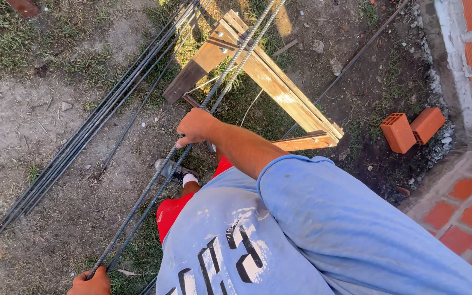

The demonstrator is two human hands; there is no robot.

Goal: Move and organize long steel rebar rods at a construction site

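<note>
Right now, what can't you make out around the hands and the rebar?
- Left hand, head view: cut off by the bottom edge; its grip on the held rebar rods is only partly visible.
- Right hand: seen from the back, so its palm and fingertips are hidden.
- Held rebar rods: both ends run past the picture edges.
- Wooden trestle: its top is cut off by the upper edge.
- Rebar bundle on the ground: the rods are too thin to count.

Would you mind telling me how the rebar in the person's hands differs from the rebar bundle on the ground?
The held rebar is two or three bars, raised, resting across the wooden trestle and gripped by the right hand and left hand. The rebar bundle has more bars, lies flat on the dirt and is untouched. Both are long, dark, ribbed steel, running roughly parallel.
</note>
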